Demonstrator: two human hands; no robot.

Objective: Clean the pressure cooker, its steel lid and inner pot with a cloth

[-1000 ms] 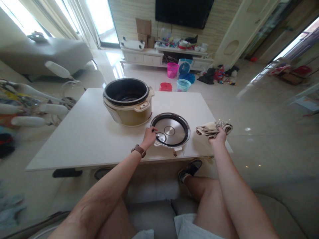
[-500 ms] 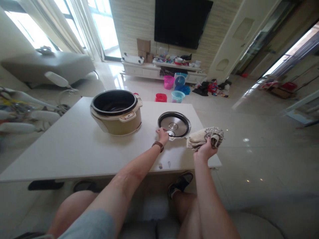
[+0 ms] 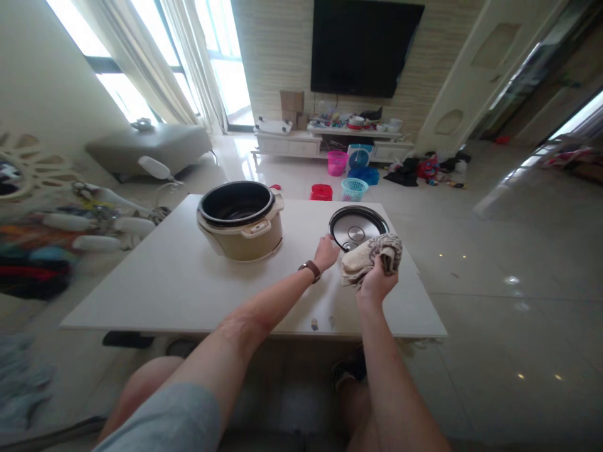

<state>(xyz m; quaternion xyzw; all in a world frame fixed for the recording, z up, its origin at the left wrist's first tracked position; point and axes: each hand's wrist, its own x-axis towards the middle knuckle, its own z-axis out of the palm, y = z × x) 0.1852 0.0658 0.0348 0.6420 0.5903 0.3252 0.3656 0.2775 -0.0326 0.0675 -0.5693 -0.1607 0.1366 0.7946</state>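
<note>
My left hand [image 3: 326,252], with a brown watch on the wrist, is closed at the front left edge of a round cooker lid [image 3: 356,230]. The lid lies with its metal inner side up and a black ring round it. In my right hand [image 3: 377,282] is a bunched beige cloth [image 3: 362,258] with a dark pattern, held over the lid's front edge and hiding part of it. Left of both hands an electric pressure cooker [image 3: 245,242] stands uncovered on the white table [image 3: 188,282], its dark inner pot showing.
Two small bits [image 3: 315,324] lie near the table's front edge. Beyond the table are a red bin [image 3: 321,193], a light blue basket [image 3: 354,188] and a pink basket [image 3: 336,163]. A low TV cabinet [image 3: 289,145] holds clutter.
My right hand has brought the cloth leftward from beside the lid to over its front edge. My left hand stays at the lid's edge. The view has swung left.
</note>
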